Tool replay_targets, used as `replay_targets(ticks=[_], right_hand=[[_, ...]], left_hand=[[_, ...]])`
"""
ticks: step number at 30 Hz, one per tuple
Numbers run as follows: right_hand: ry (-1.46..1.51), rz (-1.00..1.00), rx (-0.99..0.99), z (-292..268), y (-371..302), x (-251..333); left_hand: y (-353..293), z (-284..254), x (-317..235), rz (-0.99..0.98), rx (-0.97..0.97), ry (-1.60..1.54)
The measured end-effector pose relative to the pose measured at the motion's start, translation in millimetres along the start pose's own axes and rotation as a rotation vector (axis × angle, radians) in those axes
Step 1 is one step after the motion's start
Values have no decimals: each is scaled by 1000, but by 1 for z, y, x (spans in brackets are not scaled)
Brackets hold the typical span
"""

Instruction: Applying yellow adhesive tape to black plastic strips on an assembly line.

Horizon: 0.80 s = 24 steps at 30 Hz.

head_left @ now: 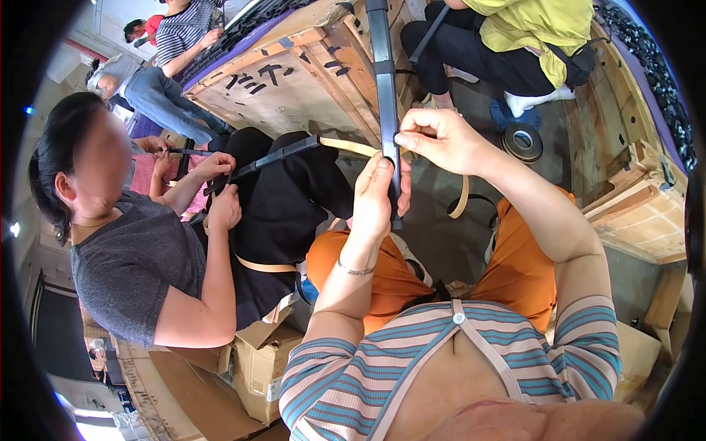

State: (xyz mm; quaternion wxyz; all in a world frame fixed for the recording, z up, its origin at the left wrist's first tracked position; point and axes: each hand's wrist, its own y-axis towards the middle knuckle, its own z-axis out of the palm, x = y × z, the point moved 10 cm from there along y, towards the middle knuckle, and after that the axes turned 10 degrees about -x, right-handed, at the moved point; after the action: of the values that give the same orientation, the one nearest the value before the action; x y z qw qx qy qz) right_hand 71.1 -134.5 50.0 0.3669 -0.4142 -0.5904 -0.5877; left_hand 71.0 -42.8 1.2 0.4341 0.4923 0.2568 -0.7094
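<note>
A long, narrow black bar (384, 88) runs from the top edge down to between my knees. My left hand (375, 192) is closed around its lower part, thumb on the front face and fingertips showing on the far side. My right hand (441, 140) touches the bar's right edge just above, thumb and forefinger pinched together. Whatever lies in that pinch is too small to make out. Below the right hand dangles a tan strip (463, 197) with a curled end. Another tan strip (347, 145) reaches left from the bar toward a co-worker's black bar (283, 152).
At my left a co-worker in a grey shirt (140, 257) sits close. A person in a yellow top (529, 29) sits ahead. Wooden crates (294, 81) stand ahead and at right. A black tape roll (522, 142) lies on the floor; cardboard boxes (257, 375) stand at lower left.
</note>
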Motion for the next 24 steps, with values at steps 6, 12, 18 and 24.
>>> replay_targets(ticks=[6,12,18,24], right_hand=[[-132,48,-53,-4,2,-8],[-85,-19,-49,-6,3,2],[-34,17,-5,-9,-1,5],[90,92,62,0,-2,8]], left_hand=[[0,-3,-3,101,-12,154],[3,1,0,-16,-15,4],[1,13,-6,-86,66,-145],[-8,31,-7,-130,229,-344]])
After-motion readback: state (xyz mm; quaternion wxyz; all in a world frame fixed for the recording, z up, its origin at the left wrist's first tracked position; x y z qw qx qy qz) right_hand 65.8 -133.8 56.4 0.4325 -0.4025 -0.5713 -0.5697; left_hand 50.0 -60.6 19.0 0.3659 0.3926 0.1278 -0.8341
